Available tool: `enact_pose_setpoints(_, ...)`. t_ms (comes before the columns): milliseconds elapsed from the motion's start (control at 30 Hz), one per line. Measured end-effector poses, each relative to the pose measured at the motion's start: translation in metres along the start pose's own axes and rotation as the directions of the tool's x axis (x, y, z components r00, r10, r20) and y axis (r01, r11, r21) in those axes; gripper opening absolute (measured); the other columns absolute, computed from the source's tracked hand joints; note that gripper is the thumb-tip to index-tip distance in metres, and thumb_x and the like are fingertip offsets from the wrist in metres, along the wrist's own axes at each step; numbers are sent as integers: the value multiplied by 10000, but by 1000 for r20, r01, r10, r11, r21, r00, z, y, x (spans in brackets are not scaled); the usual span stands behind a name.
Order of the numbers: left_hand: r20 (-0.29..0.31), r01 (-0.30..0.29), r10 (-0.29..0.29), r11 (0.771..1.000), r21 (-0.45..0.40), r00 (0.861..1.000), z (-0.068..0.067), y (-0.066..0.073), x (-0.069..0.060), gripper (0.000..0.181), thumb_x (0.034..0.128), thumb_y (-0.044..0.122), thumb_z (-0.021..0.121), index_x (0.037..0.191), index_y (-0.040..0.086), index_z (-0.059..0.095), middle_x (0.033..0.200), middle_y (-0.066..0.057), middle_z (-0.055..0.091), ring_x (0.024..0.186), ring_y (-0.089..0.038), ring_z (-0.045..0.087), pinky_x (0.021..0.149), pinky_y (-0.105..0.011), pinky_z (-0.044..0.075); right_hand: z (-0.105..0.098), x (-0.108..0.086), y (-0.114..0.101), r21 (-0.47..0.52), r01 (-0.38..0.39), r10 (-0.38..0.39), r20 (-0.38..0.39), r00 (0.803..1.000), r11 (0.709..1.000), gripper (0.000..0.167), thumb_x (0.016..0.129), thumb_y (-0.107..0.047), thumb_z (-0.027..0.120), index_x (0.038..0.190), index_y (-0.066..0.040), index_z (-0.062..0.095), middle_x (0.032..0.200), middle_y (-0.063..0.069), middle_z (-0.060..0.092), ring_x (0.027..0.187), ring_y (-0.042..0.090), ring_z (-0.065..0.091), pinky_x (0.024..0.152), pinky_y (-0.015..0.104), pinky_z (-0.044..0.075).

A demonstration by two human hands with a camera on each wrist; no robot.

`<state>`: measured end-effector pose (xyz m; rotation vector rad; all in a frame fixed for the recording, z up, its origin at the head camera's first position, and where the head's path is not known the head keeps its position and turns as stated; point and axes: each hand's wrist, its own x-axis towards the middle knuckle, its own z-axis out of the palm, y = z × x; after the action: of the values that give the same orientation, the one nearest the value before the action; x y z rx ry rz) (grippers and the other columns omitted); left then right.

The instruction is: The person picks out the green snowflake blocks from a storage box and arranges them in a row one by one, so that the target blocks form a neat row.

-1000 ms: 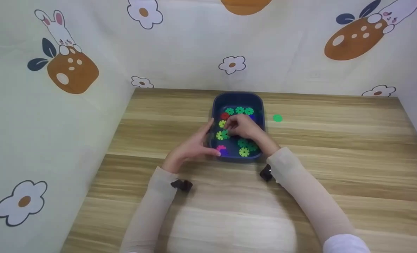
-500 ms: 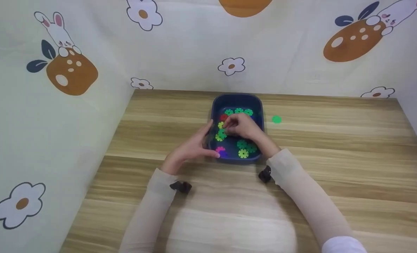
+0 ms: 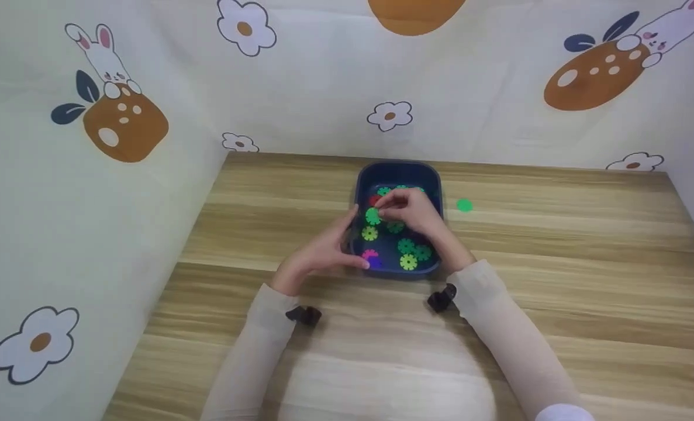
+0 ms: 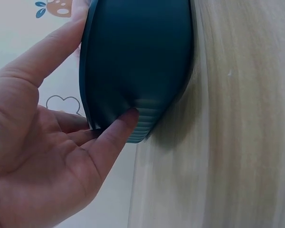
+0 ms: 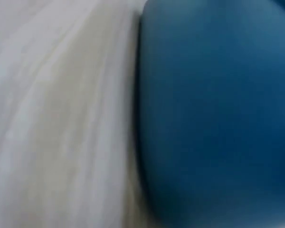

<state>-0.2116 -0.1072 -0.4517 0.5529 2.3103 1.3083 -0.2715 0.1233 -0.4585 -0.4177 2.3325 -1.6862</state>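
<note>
A dark blue plastic tub point(image 3: 399, 168) stands on the wooden table with several notched plastic discs in it. My left hand point(image 3: 321, 248) holds the tub at its left side and near-left corner, the thumb at the near rim. In the left wrist view, a fingertip point(image 4: 129, 116) presses the tub's outer wall. My right hand point(image 3: 415, 211) is over the inside of the tub. Its thumb and forefinger pinch a green notched disc point(image 3: 372, 216), raised above the others. The right wrist view shows only the tub's outer wall point(image 5: 218, 114) and table; the hand is out of it.
Inside the tub lie a yellow disc point(image 3: 369, 233), another yellow disc point(image 3: 408, 262), a purple disc point(image 3: 374, 262) and a red disc point(image 3: 375, 200) partly covered. One green disc point(image 3: 465, 205) lies on the table right of the tub. A patterned cloth point(image 3: 323, 76) hangs behind.
The green disc in my right hand has come up off the yellow disc and moved slightly away from me, uncovering the yellow one. My left hand keeps its place on the tub.
</note>
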Motion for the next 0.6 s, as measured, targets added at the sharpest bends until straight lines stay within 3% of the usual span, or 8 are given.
enact_pose_setpoints(367,-7,11,-12,999,-50,1000,3,1,1,1177,778,198,856,1617,143,31,1694,-84,87,1550,-254,162,1270,-430,167,-16,-5,-13,-12,21,-22,-56,998,1000,187,901,-79,717,1050,32,734,1024,204,737,793,65,680,728,182,584)
enact_pose_setpoints(600,-20,38,-39,997,-65,999,1,2,-1,1181,771,190,860,1618,166,38,1694,-75,102,1548,-248,176,1269,-429,173,-28,-11,-23,16,8,-7,-76,997,1000,206,906,-70,710,1077,46,713,951,64,738,778,60,683,757,234,604)
